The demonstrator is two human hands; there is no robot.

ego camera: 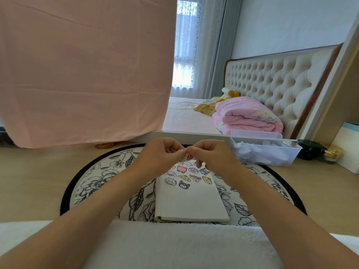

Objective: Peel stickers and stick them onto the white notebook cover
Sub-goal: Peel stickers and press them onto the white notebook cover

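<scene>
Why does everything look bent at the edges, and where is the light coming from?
Head view: the wide-angle lens bends straight lines, so the white panel at right leans inward. Daylight enters through the curtained window, which is washed out. The left hand and right hand pinch a sticker too small to make out.
</scene>
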